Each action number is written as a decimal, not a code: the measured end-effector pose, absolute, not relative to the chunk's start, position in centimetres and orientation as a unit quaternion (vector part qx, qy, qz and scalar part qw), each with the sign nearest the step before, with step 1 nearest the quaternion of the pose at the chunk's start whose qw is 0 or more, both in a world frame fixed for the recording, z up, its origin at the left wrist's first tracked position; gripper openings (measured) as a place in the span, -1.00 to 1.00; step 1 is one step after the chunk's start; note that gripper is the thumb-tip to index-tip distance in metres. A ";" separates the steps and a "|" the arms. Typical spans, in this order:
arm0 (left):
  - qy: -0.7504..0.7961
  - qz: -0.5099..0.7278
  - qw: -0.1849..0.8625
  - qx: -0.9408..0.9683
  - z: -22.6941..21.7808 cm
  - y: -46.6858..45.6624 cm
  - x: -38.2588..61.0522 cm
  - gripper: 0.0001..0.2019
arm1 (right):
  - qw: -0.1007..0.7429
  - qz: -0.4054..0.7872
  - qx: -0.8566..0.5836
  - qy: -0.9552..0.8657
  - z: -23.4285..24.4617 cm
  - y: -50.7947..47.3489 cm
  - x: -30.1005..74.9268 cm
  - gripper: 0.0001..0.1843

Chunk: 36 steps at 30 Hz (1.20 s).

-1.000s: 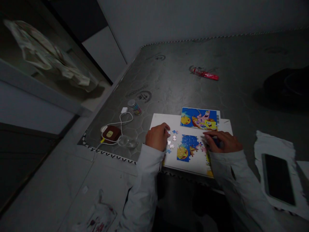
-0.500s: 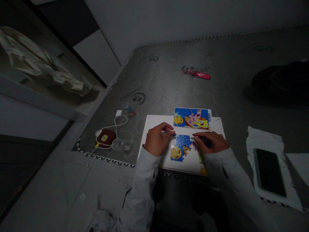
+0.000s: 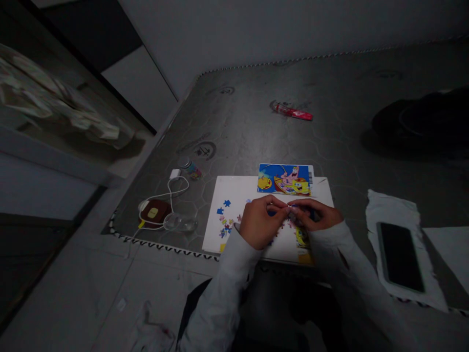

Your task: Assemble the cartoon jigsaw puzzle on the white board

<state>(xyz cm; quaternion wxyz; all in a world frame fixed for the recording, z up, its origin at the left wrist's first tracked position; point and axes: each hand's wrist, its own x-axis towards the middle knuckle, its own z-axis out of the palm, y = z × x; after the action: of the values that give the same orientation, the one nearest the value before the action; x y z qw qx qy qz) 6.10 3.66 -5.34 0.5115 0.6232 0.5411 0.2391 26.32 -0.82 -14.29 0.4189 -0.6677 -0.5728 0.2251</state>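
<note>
My left hand point(image 3: 262, 221) and my right hand point(image 3: 319, 215) meet fingertip to fingertip over the far right part of a partly joined jigsaw puzzle point(image 3: 286, 224). Both pinch at a small puzzle piece point(image 3: 289, 206), mostly covered by the fingers. The left hand and wrist hide much of the joined section. Yellow puzzle pieces point(image 3: 302, 238) show beside my right wrist. Loose blue puzzle pieces point(image 3: 227, 203) and a cluster of small mixed ones point(image 3: 226, 229) lie on the left of the white board point(image 3: 212, 234). Beyond my hands rests the cartoon picture card point(image 3: 285, 179).
On the left of the grey mat are a jar point(image 3: 191, 168), a white cable point(image 3: 170, 188), a brown box point(image 3: 155, 213) and a clear bottle point(image 3: 180, 222). A red packet point(image 3: 295, 113) lies farther back. At right, a phone point(image 3: 400, 256) sits on white paper point(image 3: 377, 205).
My left hand has moved right, across the puzzle, to meet my right hand. Loose pieces on the board's left are now uncovered. The view has shifted slightly.
</note>
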 end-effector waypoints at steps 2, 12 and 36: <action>0.539 0.246 0.486 0.642 -5.5 3.5 6.4 -0.93 | 0.430 0.233 -0.672 -0.556 -14.2 -0.8 26.0 -0.60; 0.567 0.101 0.318 0.754 -6.4 4.2 5.6 -0.86 | 0.326 0.203 -0.709 -0.592 -15.7 -0.3 26.5 -0.66; 0.591 0.067 0.311 0.741 -6.0 3.6 5.9 -0.85 | 0.302 0.008 -0.694 -0.653 -15.0 -0.5 25.2 -0.68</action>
<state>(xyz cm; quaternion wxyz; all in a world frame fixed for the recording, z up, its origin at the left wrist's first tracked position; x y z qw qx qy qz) 5.89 3.57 -5.96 0.3109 0.7411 0.5912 0.0672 25.17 -0.55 -14.99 0.3016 -0.6944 -0.6533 0.0081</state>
